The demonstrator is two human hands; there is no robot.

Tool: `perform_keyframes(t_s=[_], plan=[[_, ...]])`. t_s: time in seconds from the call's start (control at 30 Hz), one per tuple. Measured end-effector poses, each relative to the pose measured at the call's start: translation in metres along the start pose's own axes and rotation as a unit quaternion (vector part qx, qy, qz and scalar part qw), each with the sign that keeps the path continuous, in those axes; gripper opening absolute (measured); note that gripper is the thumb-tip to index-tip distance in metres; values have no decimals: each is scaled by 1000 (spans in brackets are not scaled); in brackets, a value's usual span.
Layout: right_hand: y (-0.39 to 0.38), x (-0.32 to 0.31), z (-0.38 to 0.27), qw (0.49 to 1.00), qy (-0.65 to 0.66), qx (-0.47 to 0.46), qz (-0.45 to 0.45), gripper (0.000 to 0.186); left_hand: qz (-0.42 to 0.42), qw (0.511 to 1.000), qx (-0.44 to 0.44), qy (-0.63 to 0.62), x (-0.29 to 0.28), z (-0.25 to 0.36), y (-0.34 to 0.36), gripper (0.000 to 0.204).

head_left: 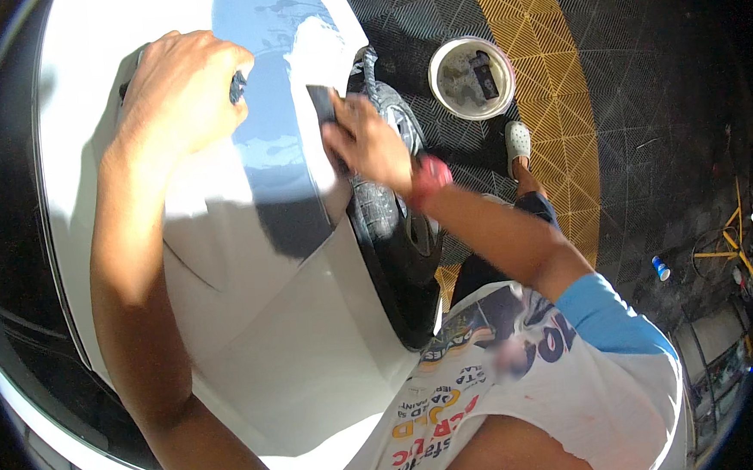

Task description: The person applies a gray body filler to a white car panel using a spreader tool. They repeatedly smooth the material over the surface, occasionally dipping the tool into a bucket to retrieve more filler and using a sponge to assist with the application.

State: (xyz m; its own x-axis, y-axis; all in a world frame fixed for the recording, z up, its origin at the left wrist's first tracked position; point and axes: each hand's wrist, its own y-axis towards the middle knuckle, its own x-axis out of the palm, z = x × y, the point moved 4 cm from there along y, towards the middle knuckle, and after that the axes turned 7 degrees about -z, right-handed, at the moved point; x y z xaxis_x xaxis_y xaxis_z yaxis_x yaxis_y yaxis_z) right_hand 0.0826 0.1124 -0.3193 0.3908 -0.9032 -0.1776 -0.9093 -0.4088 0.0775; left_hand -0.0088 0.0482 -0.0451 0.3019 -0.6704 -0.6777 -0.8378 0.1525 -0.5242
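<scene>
Left hand [185, 87]: clenched round dark cloth [237, 87] | right hand [369, 145]: against dark pad [322, 103], grip unclear

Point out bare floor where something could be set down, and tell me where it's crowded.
The widest patch is dark floor, bordered by the yellow strip on the left and the blue can below. It is crowded left of the strip, with bucket, clog, tire and right hand.
</scene>
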Motion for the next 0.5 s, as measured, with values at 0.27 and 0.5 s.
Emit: perform_keyframes(t_s=[0.27,0.5], plan=[[-124,-5,-55,997,46,3,-67,68,-20,1000,-15,-13,9,-2,-5,14],[70,1,29,981,75,126,-128,60,-6,1000,-7,-1,1,-3,0,14]])
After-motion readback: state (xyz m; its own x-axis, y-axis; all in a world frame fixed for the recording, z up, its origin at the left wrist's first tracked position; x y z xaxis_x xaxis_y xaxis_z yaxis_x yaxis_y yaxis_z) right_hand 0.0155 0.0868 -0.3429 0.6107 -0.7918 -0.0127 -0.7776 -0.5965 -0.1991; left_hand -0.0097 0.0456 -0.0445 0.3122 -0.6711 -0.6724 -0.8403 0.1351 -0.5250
